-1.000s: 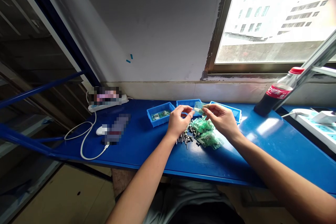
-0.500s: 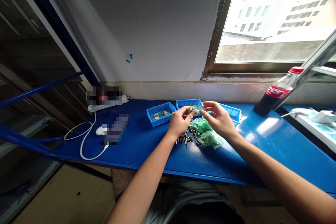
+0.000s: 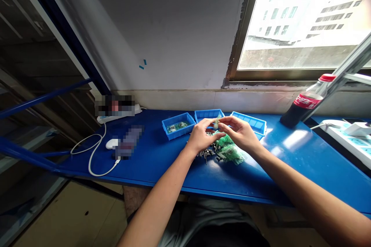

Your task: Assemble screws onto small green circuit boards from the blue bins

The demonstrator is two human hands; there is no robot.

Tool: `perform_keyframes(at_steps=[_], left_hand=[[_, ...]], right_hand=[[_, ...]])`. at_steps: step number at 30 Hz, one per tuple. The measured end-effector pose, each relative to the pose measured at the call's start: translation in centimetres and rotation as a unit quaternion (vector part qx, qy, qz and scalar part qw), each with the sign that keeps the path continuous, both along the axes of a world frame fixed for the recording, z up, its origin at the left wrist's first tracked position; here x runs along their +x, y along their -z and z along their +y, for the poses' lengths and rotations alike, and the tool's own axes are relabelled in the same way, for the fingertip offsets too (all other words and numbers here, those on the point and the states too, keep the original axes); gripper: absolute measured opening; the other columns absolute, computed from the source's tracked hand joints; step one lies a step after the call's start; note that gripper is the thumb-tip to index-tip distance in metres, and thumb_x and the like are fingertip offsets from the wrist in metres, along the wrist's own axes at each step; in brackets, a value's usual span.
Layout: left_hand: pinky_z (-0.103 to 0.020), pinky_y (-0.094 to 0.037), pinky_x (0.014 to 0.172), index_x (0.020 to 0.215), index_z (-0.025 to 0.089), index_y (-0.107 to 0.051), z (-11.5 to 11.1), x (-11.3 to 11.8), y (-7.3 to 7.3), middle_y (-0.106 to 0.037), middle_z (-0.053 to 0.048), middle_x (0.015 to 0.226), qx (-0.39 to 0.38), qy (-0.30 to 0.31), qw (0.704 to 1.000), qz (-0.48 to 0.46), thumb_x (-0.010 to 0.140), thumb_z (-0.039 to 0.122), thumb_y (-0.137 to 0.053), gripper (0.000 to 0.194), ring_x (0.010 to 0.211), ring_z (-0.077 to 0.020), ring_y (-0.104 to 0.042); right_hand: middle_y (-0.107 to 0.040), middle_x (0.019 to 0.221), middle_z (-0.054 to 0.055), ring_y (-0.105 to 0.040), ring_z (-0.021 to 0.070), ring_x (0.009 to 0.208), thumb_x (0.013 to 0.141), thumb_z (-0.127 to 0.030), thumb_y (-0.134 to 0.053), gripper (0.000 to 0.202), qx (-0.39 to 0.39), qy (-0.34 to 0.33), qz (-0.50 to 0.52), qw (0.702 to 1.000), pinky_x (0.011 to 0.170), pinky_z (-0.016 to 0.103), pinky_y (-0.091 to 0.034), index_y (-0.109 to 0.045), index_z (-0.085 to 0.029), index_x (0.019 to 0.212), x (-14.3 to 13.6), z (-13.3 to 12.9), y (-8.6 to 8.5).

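My left hand [image 3: 200,136] is raised over the blue table, thumb and forefinger parted, its fingertips close to a small clear greenish plastic bag [image 3: 217,120]. My right hand [image 3: 241,134] faces it from the right, fingertips closed on that bag; what the bag contains is too small to make out. Below the hands lies a heap of green-tinted plastic bags [image 3: 233,152], partly covered by my right hand. Beside the heap, under my left hand, are loose dark and silvery metal parts [image 3: 206,153] that resemble screws or bolts.
Behind the hands stand a left blue tray [image 3: 178,136] with small bagged parts, a middle blue tray [image 3: 207,113] and a right blue tray [image 3: 262,128]. A cola bottle [image 3: 305,102] leans at the right near a power strip [image 3: 348,135]. A white cable [image 3: 91,162] lies at the left.
My left thumb has come away from its forefinger and lowered. Both hands have shifted slightly, and the small bag now stands more upright between the fingertips.
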State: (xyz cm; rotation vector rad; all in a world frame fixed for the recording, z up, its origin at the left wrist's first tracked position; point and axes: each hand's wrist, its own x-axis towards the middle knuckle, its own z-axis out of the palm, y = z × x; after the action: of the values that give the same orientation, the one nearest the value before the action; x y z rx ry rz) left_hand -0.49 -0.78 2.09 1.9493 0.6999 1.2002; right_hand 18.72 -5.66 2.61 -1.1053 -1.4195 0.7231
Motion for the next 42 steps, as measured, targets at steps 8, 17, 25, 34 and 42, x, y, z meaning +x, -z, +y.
perform_keyframes(at_steps=[8,17,25,34,42], left_hand=[[-0.037,-0.066,0.090,0.116,0.019,-0.081,0.4,-0.1,0.5,-0.081,-0.011,0.118,-0.074,-0.020,0.997,-0.030,0.100,0.034,-0.072,0.024,0.105,-0.0251,-0.078],[-0.035,-0.066,0.087,0.121,0.016,-0.071,0.6,0.1,0.7,-0.081,-0.012,0.111,-0.136,0.019,0.987,-0.084,0.094,0.028,-0.079,0.031,0.099,-0.0228,-0.079],[-0.034,-0.065,0.086,0.113,0.019,-0.070,0.1,-0.1,0.0,-0.079,-0.010,0.109,-0.062,-0.056,0.996,-0.039,0.097,0.031,-0.077,0.021,0.100,-0.0218,-0.078],[-0.043,-0.066,0.101,0.130,0.020,-0.076,0.0,-0.1,0.0,-0.073,-0.014,0.141,-0.049,-0.010,0.999,-0.020,0.087,0.043,-0.088,0.050,0.127,-0.0306,-0.073],[-0.036,-0.065,0.086,0.114,0.022,-0.081,0.0,-0.4,-0.2,-0.084,-0.005,0.103,-0.046,-0.060,0.997,0.011,0.101,0.036,-0.068,0.023,0.089,-0.0223,-0.078]], right_hand=[[-0.079,0.110,0.009,-0.077,0.0269,0.095,0.092,-0.062,-0.079,0.043,0.009,0.027,-0.024,0.999,0.082,0.042,-0.066,-0.075,-0.026,0.116,0.2,0.2,0.2],[-0.082,0.101,0.008,-0.078,0.0272,0.093,0.087,-0.062,-0.084,0.043,-0.026,-0.024,0.006,0.999,0.087,0.043,-0.065,-0.079,-0.024,0.106,0.5,0.3,0.2],[-0.078,0.087,0.005,-0.075,0.0234,0.077,0.085,-0.063,-0.086,0.046,-0.007,0.013,0.040,0.999,0.066,0.036,-0.063,-0.071,-0.025,0.107,0.1,0.4,0.2],[-0.082,0.110,0.007,-0.079,0.0303,0.106,0.095,-0.065,-0.074,0.040,-0.034,-0.043,0.044,0.998,0.096,0.047,-0.066,-0.078,-0.028,0.108,-0.1,-0.5,-1.1],[-0.079,0.114,0.010,-0.076,0.0281,0.102,0.089,-0.061,-0.082,0.046,0.017,0.056,-0.032,0.998,0.086,0.044,-0.065,-0.075,-0.026,0.119,0.5,0.6,0.4]])
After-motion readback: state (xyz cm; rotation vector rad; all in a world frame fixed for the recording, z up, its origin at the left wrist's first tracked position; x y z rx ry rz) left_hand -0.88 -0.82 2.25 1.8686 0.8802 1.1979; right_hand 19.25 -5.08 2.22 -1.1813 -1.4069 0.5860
